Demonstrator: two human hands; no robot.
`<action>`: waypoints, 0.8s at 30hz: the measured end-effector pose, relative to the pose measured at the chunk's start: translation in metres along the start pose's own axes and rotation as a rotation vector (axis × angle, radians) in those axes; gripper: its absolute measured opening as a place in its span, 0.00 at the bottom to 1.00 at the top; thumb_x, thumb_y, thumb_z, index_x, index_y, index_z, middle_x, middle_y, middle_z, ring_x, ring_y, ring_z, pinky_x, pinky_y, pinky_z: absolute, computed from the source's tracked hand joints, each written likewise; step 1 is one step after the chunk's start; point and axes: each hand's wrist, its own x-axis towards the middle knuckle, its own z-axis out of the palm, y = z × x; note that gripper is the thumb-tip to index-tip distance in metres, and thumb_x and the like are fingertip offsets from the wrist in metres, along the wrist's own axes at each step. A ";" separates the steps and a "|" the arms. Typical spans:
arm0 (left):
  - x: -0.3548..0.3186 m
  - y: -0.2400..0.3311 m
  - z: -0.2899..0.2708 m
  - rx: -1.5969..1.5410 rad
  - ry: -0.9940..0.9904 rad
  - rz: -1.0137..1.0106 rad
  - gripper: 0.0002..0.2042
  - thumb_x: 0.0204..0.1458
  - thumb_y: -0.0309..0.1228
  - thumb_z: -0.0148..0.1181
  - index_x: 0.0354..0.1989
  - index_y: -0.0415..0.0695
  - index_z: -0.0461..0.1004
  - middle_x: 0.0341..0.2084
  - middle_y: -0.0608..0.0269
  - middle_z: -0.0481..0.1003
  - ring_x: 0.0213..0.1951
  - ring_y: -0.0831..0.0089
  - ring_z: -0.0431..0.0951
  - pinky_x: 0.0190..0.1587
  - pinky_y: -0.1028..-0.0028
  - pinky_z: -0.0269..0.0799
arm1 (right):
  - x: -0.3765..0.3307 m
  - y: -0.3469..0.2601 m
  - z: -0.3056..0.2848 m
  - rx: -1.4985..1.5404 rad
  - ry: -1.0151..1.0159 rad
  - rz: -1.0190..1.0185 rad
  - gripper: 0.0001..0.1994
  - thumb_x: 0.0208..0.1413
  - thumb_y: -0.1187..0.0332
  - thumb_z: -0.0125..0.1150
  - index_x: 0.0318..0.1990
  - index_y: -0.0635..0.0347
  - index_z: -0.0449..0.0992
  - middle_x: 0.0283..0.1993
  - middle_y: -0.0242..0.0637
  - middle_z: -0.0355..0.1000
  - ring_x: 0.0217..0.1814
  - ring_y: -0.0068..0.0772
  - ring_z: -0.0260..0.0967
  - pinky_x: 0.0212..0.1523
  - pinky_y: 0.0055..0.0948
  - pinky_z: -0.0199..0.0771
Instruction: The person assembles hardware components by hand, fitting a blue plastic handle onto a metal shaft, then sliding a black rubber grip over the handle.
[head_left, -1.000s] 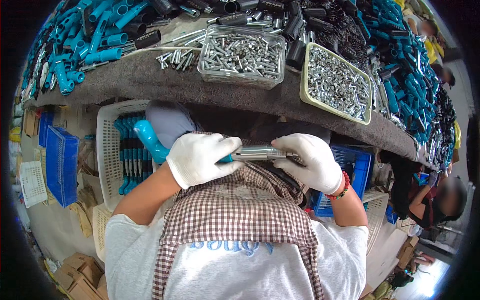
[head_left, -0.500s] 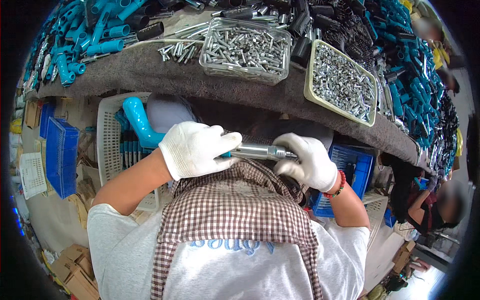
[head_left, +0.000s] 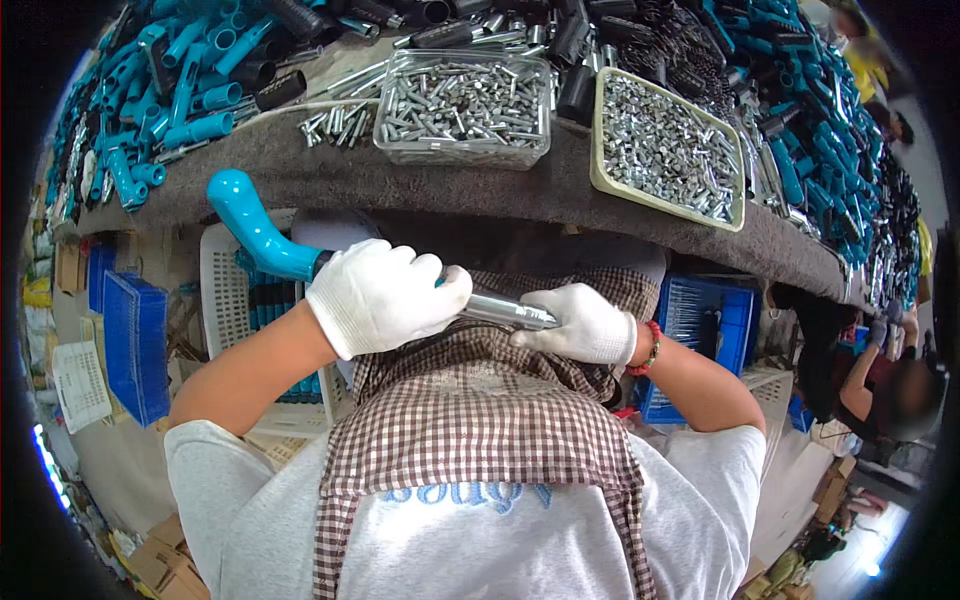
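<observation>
The gloved left hand (head_left: 388,298) is held knuckles up, its fingers curled firmly around the teal-handled tool (head_left: 260,236) above the checked apron (head_left: 480,430). The curved handle is extended beyond that hand's wrist side; past its fingers, the metal shaft (head_left: 506,311) is gripped near its end between the gloved right hand's (head_left: 578,325) thumb and fingers.

The white-gloved left hand (head_left: 385,300) is held with its back upward, its fingers (head_left: 452,288) curled in a grip. The white-gloved right hand (head_left: 582,325) is set apart from it, slightly lower in view, thumb (head_left: 528,340) and fingers held in a pinch. Both elbows (head_left: 742,412) are bent outward; the left forearm (head_left: 262,375) and right forearm (head_left: 693,378) are angled inward.
</observation>
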 end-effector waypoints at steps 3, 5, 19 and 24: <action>-0.006 -0.004 0.004 -0.118 -0.109 -0.055 0.16 0.42 0.44 0.65 0.35 0.50 0.71 0.18 0.67 0.67 0.20 0.68 0.73 0.23 0.68 0.70 | 0.008 -0.012 -0.013 -0.436 0.183 -0.317 0.21 0.49 0.50 0.68 0.33 0.61 0.72 0.20 0.42 0.69 0.24 0.48 0.71 0.26 0.40 0.70; -0.008 -0.003 0.008 -0.338 -0.105 -0.076 0.16 0.43 0.44 0.65 0.34 0.50 0.71 0.19 0.66 0.67 0.20 0.68 0.74 0.23 0.67 0.70 | 0.011 -0.012 -0.014 -0.620 0.212 -0.378 0.20 0.49 0.50 0.67 0.30 0.59 0.72 0.17 0.42 0.66 0.22 0.49 0.69 0.24 0.41 0.69; 0.000 0.007 -0.005 -0.348 -0.400 -0.177 0.15 0.45 0.42 0.62 0.31 0.45 0.69 0.25 0.58 0.73 0.28 0.59 0.77 0.31 0.63 0.73 | 0.018 -0.039 -0.014 -0.817 0.143 -0.437 0.19 0.54 0.51 0.60 0.27 0.59 0.70 0.17 0.38 0.69 0.20 0.38 0.72 0.23 0.39 0.72; 0.008 0.002 -0.012 0.053 -0.186 -0.040 0.10 0.45 0.37 0.61 0.27 0.46 0.68 0.21 0.61 0.71 0.23 0.61 0.77 0.24 0.65 0.73 | 0.022 -0.021 -0.007 0.691 -0.329 0.240 0.25 0.60 0.45 0.55 0.32 0.64 0.74 0.14 0.29 0.61 0.15 0.20 0.63 0.16 0.27 0.61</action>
